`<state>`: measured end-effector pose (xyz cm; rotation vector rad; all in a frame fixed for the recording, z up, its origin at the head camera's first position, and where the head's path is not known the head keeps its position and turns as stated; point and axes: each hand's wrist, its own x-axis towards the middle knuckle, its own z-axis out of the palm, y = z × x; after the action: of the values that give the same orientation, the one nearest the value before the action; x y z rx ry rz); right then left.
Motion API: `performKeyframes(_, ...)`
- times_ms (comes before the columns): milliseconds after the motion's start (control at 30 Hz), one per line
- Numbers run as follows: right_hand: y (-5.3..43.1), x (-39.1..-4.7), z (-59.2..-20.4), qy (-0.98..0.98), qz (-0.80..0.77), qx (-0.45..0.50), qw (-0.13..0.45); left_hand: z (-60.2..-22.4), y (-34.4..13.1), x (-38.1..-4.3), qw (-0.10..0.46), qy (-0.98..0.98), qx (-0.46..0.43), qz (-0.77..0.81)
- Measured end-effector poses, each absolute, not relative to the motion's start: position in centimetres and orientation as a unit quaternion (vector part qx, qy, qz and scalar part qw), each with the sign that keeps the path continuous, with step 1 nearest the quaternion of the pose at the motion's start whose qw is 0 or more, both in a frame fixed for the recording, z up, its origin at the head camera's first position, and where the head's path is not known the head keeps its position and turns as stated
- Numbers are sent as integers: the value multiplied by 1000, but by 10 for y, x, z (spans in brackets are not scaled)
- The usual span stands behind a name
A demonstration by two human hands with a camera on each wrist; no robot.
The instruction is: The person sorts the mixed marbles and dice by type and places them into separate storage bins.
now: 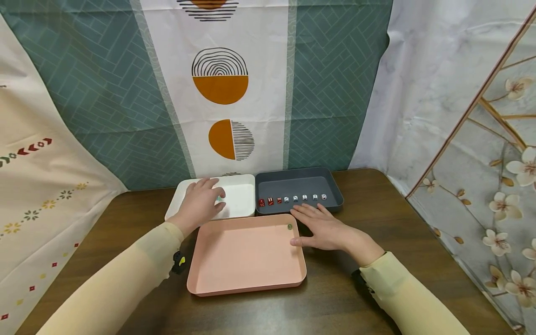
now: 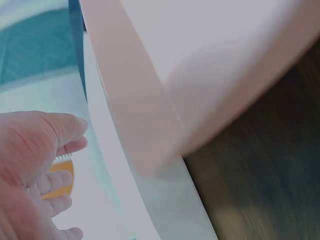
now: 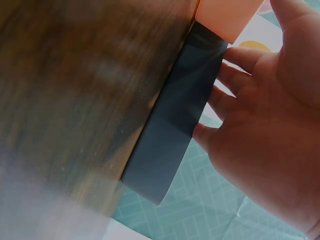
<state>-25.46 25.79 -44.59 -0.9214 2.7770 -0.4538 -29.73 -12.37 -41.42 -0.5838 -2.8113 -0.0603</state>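
My left hand (image 1: pixel 203 202) reaches over the white tray (image 1: pixel 243 195). A small pale-green piece (image 1: pixel 218 199) shows in the gap between its thumb and forefinger; whether they touch it is unclear. In the left wrist view the left hand (image 2: pixel 37 160) has its other fingers loosely bent. My right hand (image 1: pixel 324 228) rests its fingertips at the near rim of the dark grey tray (image 1: pixel 293 179), with the thumb over the pink tray's right edge. Three red dice (image 1: pixel 270 201) and several white dice (image 1: pixel 304 197) stand in a row inside the dark tray.
The pink tray (image 1: pixel 247 256) sits in front of the two others, holding a small dark-green piece (image 1: pixel 290 226) in its far right corner. All three stand on a brown wooden table (image 1: pixel 360 195). Patterned cloth (image 1: pixel 335 83) hangs behind and at both sides.
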Motion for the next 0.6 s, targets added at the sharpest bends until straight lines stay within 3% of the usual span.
performKeyframes(600,258,-254,-444,934,-151,-309,92,-410,-65,-274,142,-948,-283,-36)
